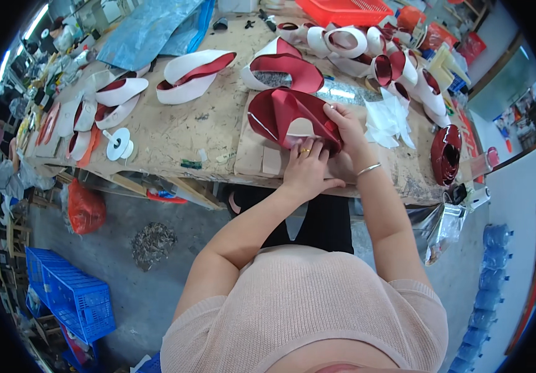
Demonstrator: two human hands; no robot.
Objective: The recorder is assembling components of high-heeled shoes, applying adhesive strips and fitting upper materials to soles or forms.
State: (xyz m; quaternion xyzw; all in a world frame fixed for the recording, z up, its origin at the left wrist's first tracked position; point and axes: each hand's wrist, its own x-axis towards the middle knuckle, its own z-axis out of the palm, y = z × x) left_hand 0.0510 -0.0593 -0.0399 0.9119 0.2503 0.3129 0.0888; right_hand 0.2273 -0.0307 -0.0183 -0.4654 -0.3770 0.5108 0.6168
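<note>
A glossy dark-red shoe upper (280, 115) is between my hands over the near edge of the workbench. My right hand (347, 129) grips its right side, thumb on top and the other fingers mostly hidden beneath. At its near edge, the bent fingers of my left hand (307, 166) are closed on the upper, beside a beige lining piece (300, 128) that lies against the red. My left thumb points out to the right. Just beyond lies another upper (302, 73), red with a white side. White pieces of thin sheet (389, 121) lie right of my right hand.
More white-and-red uppers (187, 84) lie left on the bench (175, 137), near a white spool (119, 146). Several uppers are heaped at the back right, before a red basket (342, 11). A dark-red rolled upper (446, 154) sits near the right edge. Blue crates (72, 292) stand at floor left.
</note>
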